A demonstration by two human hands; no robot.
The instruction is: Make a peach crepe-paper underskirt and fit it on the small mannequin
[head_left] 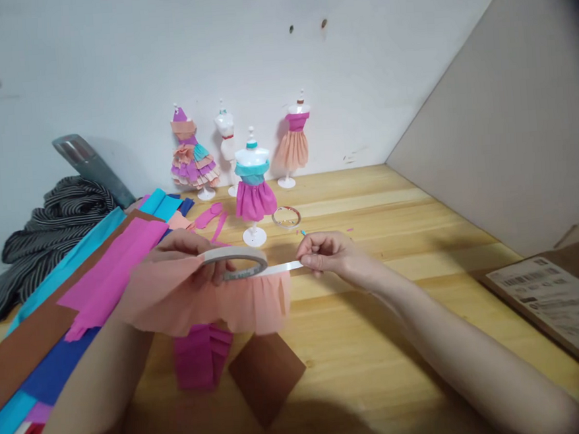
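My left hand [185, 244] is closed around a thin roll of white tape [245, 252] and a gathered strip of peach crepe paper [256, 308], which hangs down like a frill. A short strip of tape [287, 267] stretches from the roll to my right hand [327, 251], whose thumb and fingers pinch its end. Below them on the table lie a folded magenta paper piece [200, 362] and a brown paper square [267, 377]. Beyond my hands stands a small dress form in a teal and magenta paper dress [256, 196].
Three more small dress forms stand by the wall, one in a layered dress [191, 164]. Coloured crepe sheets [43, 313] and a striped cloth [66, 213] lie at left. A ring-shaped item [287, 226] rests mid-table. A labelled cardboard package [547, 291] sits at right.
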